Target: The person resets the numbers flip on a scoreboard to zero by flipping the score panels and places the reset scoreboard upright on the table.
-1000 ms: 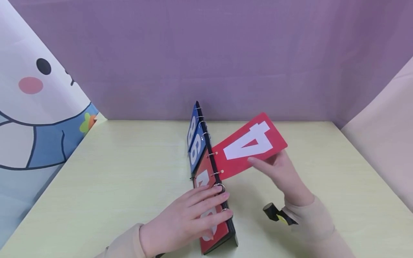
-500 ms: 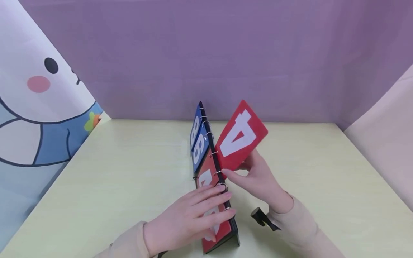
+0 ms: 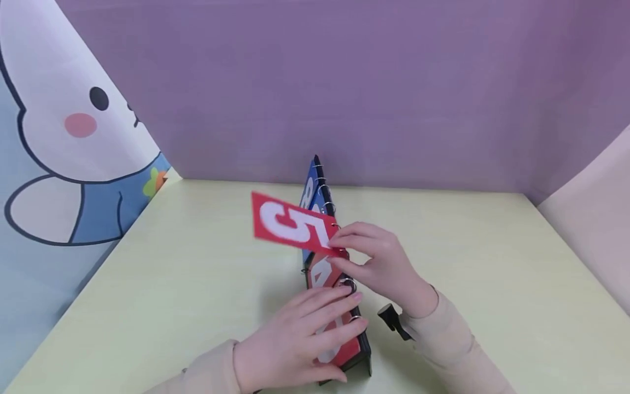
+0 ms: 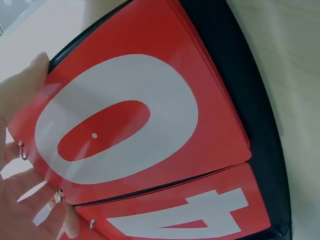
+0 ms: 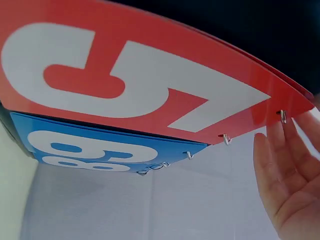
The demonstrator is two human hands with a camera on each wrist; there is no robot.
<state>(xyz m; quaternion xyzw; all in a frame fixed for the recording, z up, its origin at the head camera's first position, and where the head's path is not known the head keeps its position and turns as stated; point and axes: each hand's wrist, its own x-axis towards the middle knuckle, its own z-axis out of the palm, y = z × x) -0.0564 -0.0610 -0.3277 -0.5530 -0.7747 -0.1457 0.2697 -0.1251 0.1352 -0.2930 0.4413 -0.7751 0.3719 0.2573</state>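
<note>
A tabletop flip scoreboard (image 3: 365, 342) with ring-bound number cards stands on the table, its ridge running away from me. My left hand (image 3: 285, 345) rests across its near end, fingers spread over the top edge and partly covering a red 0 card (image 4: 165, 120). Beside that lies a red 4 card (image 4: 200, 217). A red 5 card (image 3: 290, 221) sticks out leftward from the rings, tilted in the air. At its ring edge, my right hand (image 3: 384, 262) touches it with extended fingers, thumb just below. In the right wrist view those fingers (image 5: 290, 165) are beside a ring.
Blue cards (image 3: 311, 183) with white numbers hang at the scoreboard's far end. A pale wood table (image 3: 221, 284) surrounds the stand. Purple cloth (image 3: 315, 82) closes off the back, and a cartoon-printed sheet (image 3: 44, 202) the left side. A black wrist device (image 3: 394, 320) sits below my right hand.
The red card with 4 on its facing side has swung up from the right and over the ridge, now showing 5 on the left. My right hand followed leftward; my left stays on the scoreboard.
</note>
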